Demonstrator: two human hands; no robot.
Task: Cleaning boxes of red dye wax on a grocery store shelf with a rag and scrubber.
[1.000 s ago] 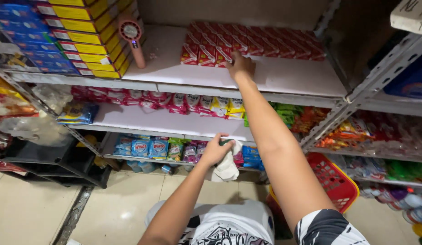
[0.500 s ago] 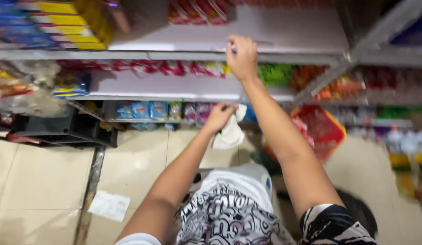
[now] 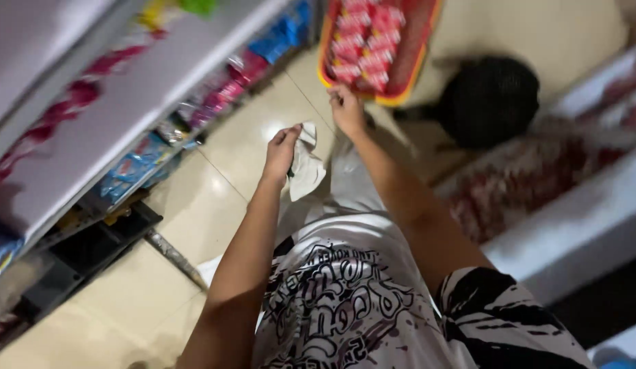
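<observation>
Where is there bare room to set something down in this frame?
Bare floor lies between the shelving's foot and the person's legs, below the left hand with its white cloth. The white shelf board has an open strip. The red basket by the right hand is crowded with packets.

White crumpled cloth (image 3: 305, 167). Red plastic basket with yellow rim (image 3: 419, 48), red-and-white packets (image 3: 362, 41) inside. White T-shirt with black scribbled print (image 3: 345, 301). Cream glossy floor tiles (image 3: 215, 198). White metal shelf (image 3: 119, 102), blue packets (image 3: 130, 174) and pink packets (image 3: 236, 75) along lower edge.
</observation>
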